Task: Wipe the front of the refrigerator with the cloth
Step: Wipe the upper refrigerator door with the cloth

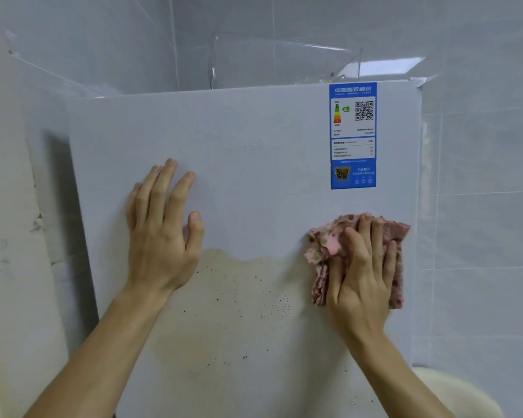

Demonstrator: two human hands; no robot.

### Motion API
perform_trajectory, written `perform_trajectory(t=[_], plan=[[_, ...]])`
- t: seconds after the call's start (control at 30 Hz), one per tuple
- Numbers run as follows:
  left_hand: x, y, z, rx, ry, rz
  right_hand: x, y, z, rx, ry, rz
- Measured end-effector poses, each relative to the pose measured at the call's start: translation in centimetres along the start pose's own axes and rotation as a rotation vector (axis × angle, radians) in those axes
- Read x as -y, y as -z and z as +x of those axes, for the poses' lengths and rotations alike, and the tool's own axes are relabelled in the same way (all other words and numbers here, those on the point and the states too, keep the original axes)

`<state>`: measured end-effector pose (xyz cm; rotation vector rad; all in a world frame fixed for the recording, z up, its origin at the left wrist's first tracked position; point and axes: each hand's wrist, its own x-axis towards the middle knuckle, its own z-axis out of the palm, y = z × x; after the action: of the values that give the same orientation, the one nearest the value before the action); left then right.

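My right grip [360, 276] presses the pink cloth [323, 245] flat on the refrigerator [254, 182] front, fingers straight, under the blue label [353, 135]. My left grip [160, 233] lies flat there, fingers spread.

Blue-and-white rectangular energy sticker [353, 135] at the top right of the white refrigerator door [224, 176], header reading 中国能效标识, green arrow marked 2, black QR code, smaller print beneath too blurred to read

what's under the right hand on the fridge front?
A crumpled pink cloth, pressed against the refrigerator front by the right hand. Its edges show around the fingers. The surface beneath the cloth is covered, so any dirt there cannot be seen.
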<state>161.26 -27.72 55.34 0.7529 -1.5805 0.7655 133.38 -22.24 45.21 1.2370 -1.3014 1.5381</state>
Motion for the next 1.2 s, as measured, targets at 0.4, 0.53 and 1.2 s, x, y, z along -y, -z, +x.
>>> perform_trajectory(t=[0.4, 0.53, 1.2], plan=[[7.4, 1.4, -1.1, -0.052, 0.019, 0.023, 11.3, -5.2, 4.3, -0.031, 0.198, -0.136], [8.9, 1.4, -1.8, -0.049, -0.036, 0.002, 14.3, -6.9, -2.8, 0.101, 0.303, -0.12], [12.8, 1.9, -4.9, -0.104, -0.011, -0.015, 22.6, -10.9, 2.6, -0.047, 0.221, -0.052]])
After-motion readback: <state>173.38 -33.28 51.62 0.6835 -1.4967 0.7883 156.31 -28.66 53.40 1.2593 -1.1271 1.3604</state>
